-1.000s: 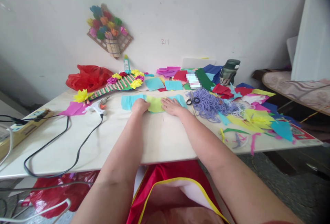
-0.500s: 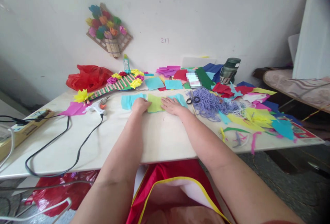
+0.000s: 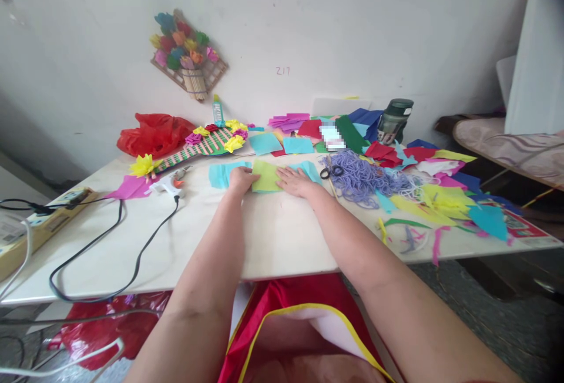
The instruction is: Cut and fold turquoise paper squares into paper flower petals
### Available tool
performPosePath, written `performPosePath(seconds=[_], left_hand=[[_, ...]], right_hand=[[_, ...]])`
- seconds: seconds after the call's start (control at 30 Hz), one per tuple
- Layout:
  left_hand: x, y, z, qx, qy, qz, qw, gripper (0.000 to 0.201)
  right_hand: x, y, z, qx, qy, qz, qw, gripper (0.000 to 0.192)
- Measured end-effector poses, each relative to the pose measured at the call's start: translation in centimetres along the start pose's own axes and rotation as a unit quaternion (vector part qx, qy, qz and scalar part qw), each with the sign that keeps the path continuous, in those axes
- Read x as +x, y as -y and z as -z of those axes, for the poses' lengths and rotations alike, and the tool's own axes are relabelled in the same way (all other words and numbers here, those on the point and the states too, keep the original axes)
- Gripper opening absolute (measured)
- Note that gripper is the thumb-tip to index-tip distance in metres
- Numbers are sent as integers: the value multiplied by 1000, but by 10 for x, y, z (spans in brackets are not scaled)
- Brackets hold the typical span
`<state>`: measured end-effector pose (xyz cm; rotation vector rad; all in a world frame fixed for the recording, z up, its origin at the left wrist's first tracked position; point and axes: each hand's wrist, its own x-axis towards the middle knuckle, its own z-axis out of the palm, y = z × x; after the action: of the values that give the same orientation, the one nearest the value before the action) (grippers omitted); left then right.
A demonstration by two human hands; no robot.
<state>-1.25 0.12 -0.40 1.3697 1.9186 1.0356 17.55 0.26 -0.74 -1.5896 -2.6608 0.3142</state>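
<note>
A yellow-green piece of crepe paper (image 3: 267, 176) lies on the table between my hands. My left hand (image 3: 241, 180) is at its left edge, fingers bent together and gripping that edge. Flat on its right side rests my right hand (image 3: 294, 182), fingers spread. Light blue crepe paper (image 3: 218, 175) shows out to the left, partly beneath my left hand. Another light blue piece (image 3: 311, 170) sticks out behind my right hand. Black-handled scissors (image 3: 331, 172) lie just right of that hand, beside a tangle of purple yarn (image 3: 359, 177).
A white glue gun (image 3: 170, 183) with its cord lies at left, near a power strip (image 3: 48, 218). Behind it sits a flower-decorated stick craft (image 3: 211, 143). A dark bottle (image 3: 395, 121) stands at back right. Paper scraps (image 3: 445, 201) cover the right side.
The view has shifted slightly. The yellow-green paper looks a little smoother and straighter at its lower edge; both hands stay in nearly the same place.
</note>
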Motion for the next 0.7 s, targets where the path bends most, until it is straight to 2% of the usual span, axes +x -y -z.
performPosePath(seconds=[0.17,0.5,0.7], left_hand=[[1,2,2,1,18,10,1000,21],[8,8,-1,-24,4,22,999,22],[9,8,-1,2,-1,11,1000,22]], right_hand=[[0,0,0,-1,1,-2,1000,60],[2,-13,0,0,2,-10,1000,67],[-6,-24,8,1,3,-38,999,60]])
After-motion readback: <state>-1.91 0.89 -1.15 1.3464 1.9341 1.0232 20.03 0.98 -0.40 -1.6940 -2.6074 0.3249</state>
